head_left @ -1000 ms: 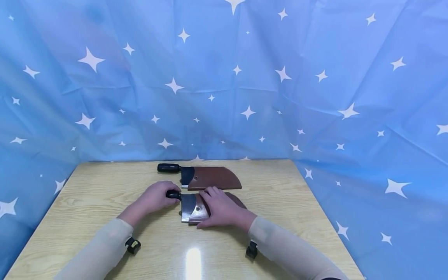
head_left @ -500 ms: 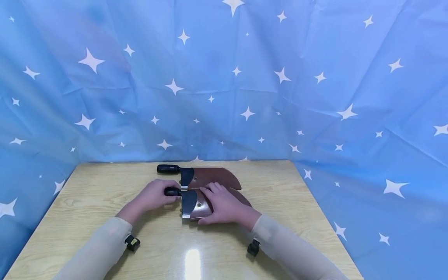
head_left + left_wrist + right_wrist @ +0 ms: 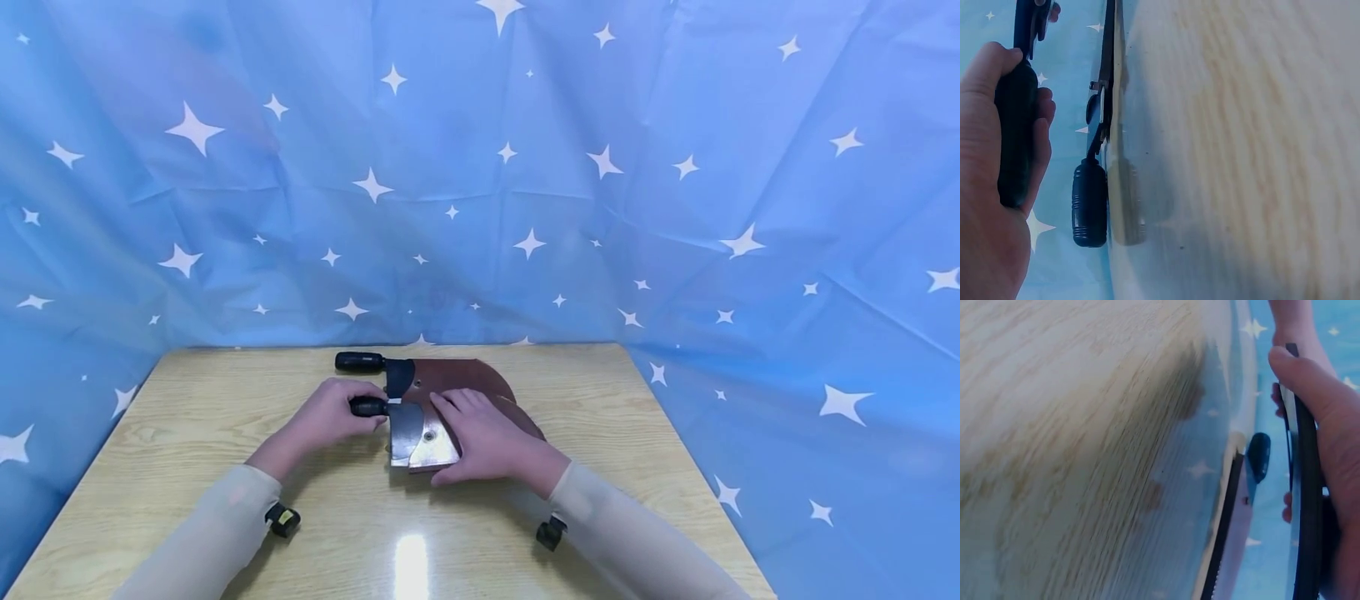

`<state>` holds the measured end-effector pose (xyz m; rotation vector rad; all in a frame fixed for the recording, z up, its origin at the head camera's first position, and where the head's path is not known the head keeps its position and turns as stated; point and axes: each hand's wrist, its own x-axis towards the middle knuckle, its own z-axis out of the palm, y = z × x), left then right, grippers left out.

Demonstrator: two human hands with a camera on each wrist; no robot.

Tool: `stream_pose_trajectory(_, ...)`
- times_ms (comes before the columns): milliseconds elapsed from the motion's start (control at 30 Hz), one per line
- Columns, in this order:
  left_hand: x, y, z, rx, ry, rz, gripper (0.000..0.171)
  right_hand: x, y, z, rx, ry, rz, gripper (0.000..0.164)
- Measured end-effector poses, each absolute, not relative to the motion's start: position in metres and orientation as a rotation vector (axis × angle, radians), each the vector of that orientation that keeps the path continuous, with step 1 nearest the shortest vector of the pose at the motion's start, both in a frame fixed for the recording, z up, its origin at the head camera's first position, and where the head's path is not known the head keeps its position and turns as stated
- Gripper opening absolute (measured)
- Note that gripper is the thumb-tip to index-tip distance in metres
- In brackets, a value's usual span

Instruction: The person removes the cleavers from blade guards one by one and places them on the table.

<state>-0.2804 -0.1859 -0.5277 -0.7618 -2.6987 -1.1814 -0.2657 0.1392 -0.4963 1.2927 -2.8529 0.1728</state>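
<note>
A cleaver in a brown leather sheath (image 3: 433,452) is held between both hands, raised off the table. My left hand (image 3: 327,414) grips its black handle (image 3: 1016,134), fingers curled round it. My right hand (image 3: 486,442) grips the sheathed blade from the right, thumb on the near edge and fingers over the far side. A strip of bare steel (image 3: 400,461) shows at the sheath's mouth. Behind it lies a second cleaver in a like sheath (image 3: 461,373), its black handle (image 3: 360,362) pointing left. The held sheath overlaps it in the head view.
Both cleavers are over the far middle of a light wood-grain table (image 3: 600,408). A blue cloth with white stars (image 3: 450,258) hangs at the table's back and sides. Dark wrist cameras (image 3: 283,520) are strapped to both wrists.
Both hands have lifted the near cleaver from the table, and its sheathed end has shifted slightly right. It now overlaps the far cleaver, which stays in place.
</note>
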Motion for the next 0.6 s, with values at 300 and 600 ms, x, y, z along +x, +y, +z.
stream_pose_trajectory(300, -0.278, -0.183, -0.51, -0.801, -2.654, -1.075, 0.03, -0.259, 0.143, -0.486, 1.239, -2.842, 0.193, 0.13)
stream_pose_trajectory(600, -0.277, -0.187, -0.497, -0.874, -2.59, -0.965, 0.029, -0.256, 0.143, -0.478, 1.237, -2.799, 0.19, 0.129)
